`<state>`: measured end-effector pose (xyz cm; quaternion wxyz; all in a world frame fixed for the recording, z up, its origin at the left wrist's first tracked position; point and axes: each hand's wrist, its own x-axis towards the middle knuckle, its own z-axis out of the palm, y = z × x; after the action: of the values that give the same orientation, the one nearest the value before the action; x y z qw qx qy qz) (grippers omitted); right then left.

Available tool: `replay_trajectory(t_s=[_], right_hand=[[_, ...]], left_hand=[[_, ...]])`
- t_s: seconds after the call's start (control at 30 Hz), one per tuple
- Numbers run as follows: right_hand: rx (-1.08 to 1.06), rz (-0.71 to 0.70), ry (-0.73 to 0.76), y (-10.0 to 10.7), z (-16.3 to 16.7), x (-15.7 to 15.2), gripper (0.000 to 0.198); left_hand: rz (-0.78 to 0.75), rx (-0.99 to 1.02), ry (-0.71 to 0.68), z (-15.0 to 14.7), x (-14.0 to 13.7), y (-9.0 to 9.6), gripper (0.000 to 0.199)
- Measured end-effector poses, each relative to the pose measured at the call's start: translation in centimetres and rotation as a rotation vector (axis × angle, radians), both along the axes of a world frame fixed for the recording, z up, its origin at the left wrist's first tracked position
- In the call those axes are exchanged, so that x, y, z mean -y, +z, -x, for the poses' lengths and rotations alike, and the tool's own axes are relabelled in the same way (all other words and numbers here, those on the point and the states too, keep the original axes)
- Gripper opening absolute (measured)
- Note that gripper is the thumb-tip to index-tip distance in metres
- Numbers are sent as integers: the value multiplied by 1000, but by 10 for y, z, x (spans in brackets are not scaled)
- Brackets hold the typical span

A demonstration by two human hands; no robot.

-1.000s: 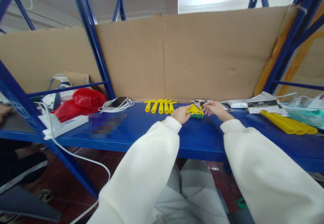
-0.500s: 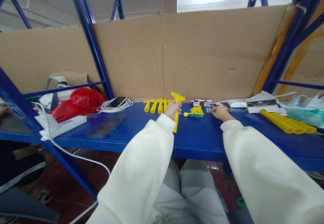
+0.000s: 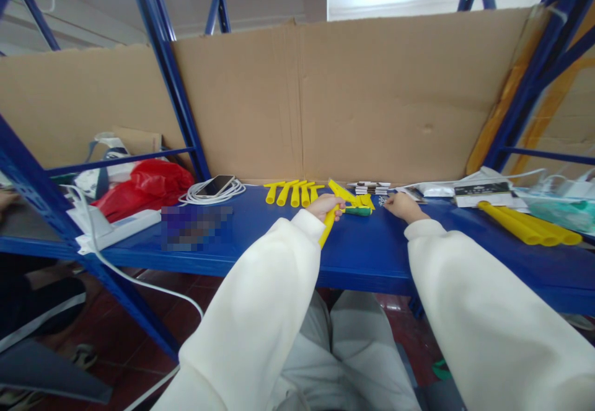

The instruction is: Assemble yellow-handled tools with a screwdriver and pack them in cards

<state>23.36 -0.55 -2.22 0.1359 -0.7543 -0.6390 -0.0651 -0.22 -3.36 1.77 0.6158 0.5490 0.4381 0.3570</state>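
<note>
Left hand: my left hand is closed round the handle of the T-tool; the tool slants over the table, handle end toward me, head up and to the right.
Grip, why: probably held there to steady the tool and leave the right free.
Right hand: my right hand is down by the bits, fingers bunched; cannot tell whether they pinch one.
Bits: loose beside those fingertips, likely for easy picking.
Screwdriver: the screwdriver lies between my hands, presumably for quick reach, in front of the yellow pieces.
Row: five yellow T-shapes side by side at left, probably to keep them apart from loose parts.
Change, half a second: T-tool head is lower and farther right; my left hand hides less of the row.
</note>
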Motion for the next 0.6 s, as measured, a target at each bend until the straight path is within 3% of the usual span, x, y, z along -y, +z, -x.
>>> replay_trajectory(t_s=[0.6], right_hand=[[77,101,1,9,13,9,30]], left_hand=[[23,7,-15,-1,-6,-5,26]])
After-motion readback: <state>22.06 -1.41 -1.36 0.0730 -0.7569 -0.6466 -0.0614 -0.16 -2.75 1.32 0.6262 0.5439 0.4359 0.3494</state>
